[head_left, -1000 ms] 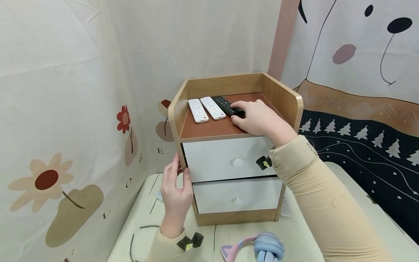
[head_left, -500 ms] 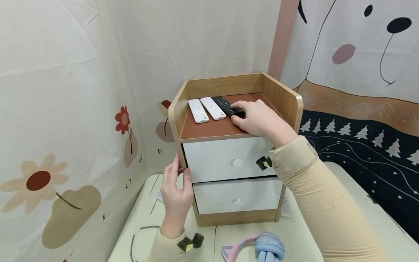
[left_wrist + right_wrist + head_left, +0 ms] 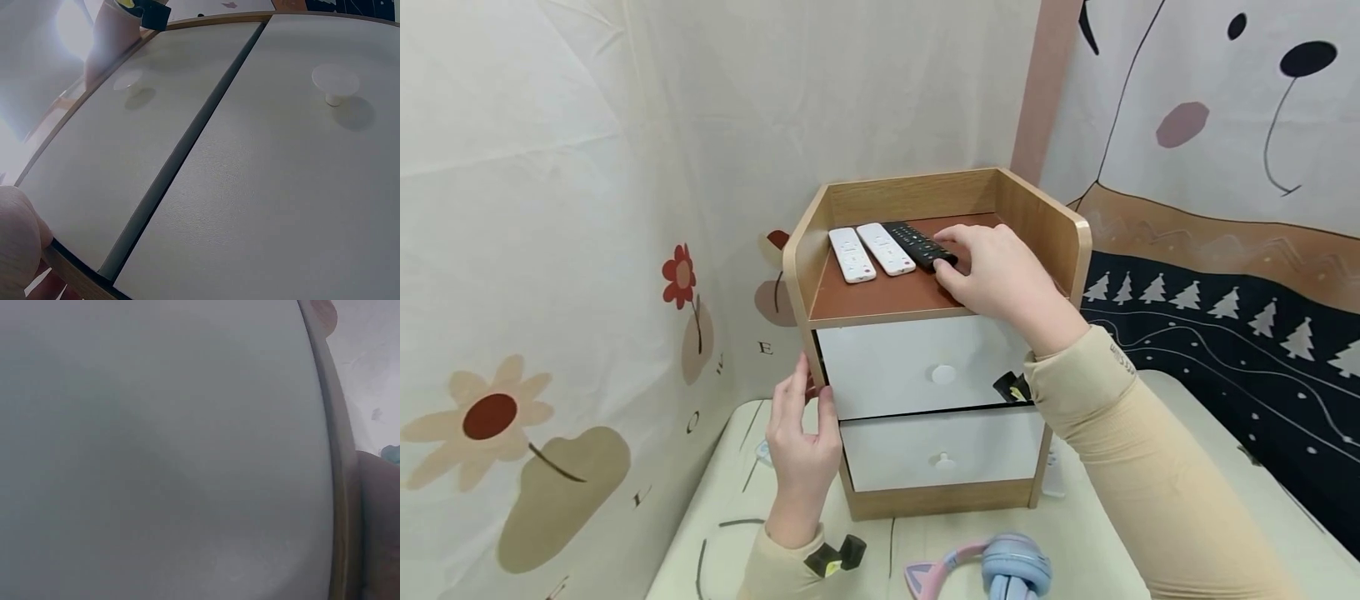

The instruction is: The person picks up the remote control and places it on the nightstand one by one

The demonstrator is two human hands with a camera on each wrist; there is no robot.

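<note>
A small wooden cabinet [image 3: 936, 500] has two white drawers, both closed. On its brown top lie two white remotes [image 3: 852, 255] [image 3: 886, 248] and a black remote [image 3: 917, 243], side by side. My right hand [image 3: 1000, 275] is at the near end of the black remote, fingers bent and spread with space between them; the thumb tip is beside the remote's end, and contact cannot be told. My left hand [image 3: 805, 450] rests against the cabinet's left side with fairly straight fingers, thumb by the front edge. The left wrist view shows the drawer fronts [image 3: 206, 206] and part of that hand [image 3: 22, 244].
Blue and pink headphones [image 3: 1015, 562] lie in front of the cabinet on a pale padded surface [image 3: 850, 575]. A pale object [image 3: 1054, 475] lies beside the cabinet's right side, another [image 3: 764, 452] behind my left hand. Raised wooden walls [image 3: 917, 196] edge the top. Printed curtains hang behind.
My right hand has loosened from the black remote and moved slightly right, showing more of the remote's near end. The remotes and my left hand keep their places.
</note>
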